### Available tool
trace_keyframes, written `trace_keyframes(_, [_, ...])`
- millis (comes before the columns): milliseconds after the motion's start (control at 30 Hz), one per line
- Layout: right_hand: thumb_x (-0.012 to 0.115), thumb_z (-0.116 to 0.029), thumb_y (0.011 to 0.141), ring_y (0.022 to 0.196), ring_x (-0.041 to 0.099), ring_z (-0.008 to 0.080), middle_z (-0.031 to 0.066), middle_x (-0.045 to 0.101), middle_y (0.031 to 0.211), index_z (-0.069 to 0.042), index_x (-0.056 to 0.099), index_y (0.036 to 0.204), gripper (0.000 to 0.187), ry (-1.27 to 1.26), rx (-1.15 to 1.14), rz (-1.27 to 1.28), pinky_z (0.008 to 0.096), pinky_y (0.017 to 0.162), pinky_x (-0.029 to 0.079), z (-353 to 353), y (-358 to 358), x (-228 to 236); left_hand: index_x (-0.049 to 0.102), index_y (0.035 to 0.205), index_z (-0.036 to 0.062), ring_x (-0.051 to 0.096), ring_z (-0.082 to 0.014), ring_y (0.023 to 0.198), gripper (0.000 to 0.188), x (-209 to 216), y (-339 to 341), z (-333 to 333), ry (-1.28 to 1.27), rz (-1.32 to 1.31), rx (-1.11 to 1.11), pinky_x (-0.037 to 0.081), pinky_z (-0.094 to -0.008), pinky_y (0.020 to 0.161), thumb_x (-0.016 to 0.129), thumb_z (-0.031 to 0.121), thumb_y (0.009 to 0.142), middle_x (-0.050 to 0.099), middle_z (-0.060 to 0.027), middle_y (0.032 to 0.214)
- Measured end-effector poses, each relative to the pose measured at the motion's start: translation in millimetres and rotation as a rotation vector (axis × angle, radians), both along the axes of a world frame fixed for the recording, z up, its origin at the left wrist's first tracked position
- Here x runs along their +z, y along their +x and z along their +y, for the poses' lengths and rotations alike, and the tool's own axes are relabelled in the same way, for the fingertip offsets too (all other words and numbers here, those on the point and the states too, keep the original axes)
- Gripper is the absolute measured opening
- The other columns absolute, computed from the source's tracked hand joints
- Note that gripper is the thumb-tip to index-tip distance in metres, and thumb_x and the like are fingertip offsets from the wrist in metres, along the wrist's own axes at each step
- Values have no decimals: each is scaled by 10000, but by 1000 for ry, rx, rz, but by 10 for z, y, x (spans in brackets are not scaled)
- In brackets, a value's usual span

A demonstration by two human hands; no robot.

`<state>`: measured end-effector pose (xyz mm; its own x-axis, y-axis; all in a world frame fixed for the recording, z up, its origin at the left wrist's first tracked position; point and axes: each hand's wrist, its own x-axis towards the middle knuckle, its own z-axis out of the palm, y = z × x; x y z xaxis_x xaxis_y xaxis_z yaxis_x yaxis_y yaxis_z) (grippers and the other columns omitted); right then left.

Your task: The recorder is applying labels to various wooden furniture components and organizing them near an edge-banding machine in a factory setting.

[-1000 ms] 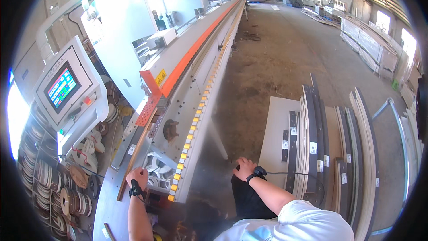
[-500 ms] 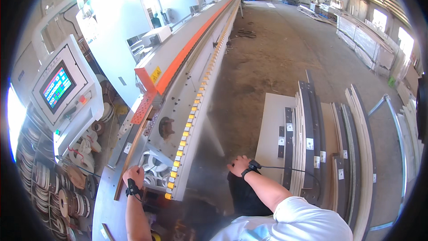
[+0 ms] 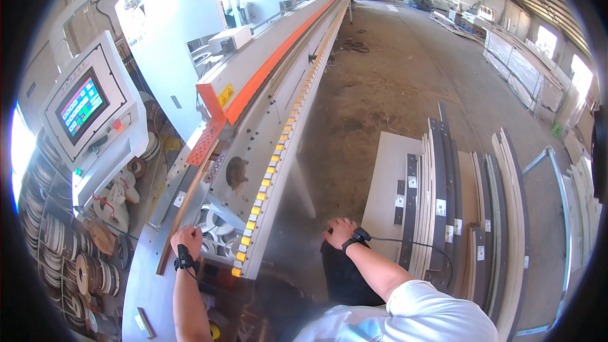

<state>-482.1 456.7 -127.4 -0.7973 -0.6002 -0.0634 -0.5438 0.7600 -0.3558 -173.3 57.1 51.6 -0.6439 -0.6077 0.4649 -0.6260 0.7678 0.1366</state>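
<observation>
A long, narrow brown strip (image 3: 183, 213) lies along the grey metal table (image 3: 140, 291) at the near end of a long machine. My left hand (image 3: 187, 241) is closed against the strip's right side near its close end; its fingertips are partly hidden. The far end of the strip reaches a perforated orange guard (image 3: 206, 144). Over on the right, my right hand (image 3: 340, 232) lies on my black-clad knee (image 3: 339, 266), holding nothing, fingers spread over the cloth. Both wrists carry black strapped devices, and a cable trails from the right one.
A row of yellow rollers (image 3: 251, 225) edges the machine. A control panel with a lit screen (image 3: 82, 106) stands left, above racks of edging coils (image 3: 95, 278). Stacked long boards (image 3: 437, 196) stand at my right beside a metal frame (image 3: 560, 215). A short piece (image 3: 144, 322) lies on the table.
The view has shifted slightly. My left hand and the brown strip's near end sit a little farther up the table. My right hand stays on the knee.
</observation>
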Motion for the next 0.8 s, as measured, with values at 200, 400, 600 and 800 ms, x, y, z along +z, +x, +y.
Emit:
trace_keyframes(200, [713,-404,921,1373,573,294,36,703,1391,-194,783,1229,379,-38,-16,72,532,1150,416,-29,-5,-128,685,723,65,693,-411,733,306,-13,-20,-21,-2,43,-24,531,-518,670,761,292,913,696,-149,731])
trace_keyframes(400, [684,-412,939,1357,588,278,17,712,1380,-211,803,1188,342,39,6,34,537,1147,415,-49,2,17,683,728,61,693,-407,746,291,-15,-5,-33,-21,49,-28,535,-511,673,766,282,899,693,-152,747])
trace_keyframes(600, [663,-443,961,1354,594,281,35,712,1380,-229,786,1244,376,127,-18,-37,569,1160,401,-18,-36,81,681,733,54,692,-405,752,294,-3,-21,-12,-3,57,-37,535,-507,678,766,283,897,693,-149,764])
trace_keyframes(800, [679,-469,957,1359,587,311,46,715,1367,-217,782,1268,414,-13,-51,16,569,1130,444,14,-5,-40,686,741,49,695,-409,769,304,24,-13,12,17,42,-29,536,-511,687,752,288,916,700,-158,780])
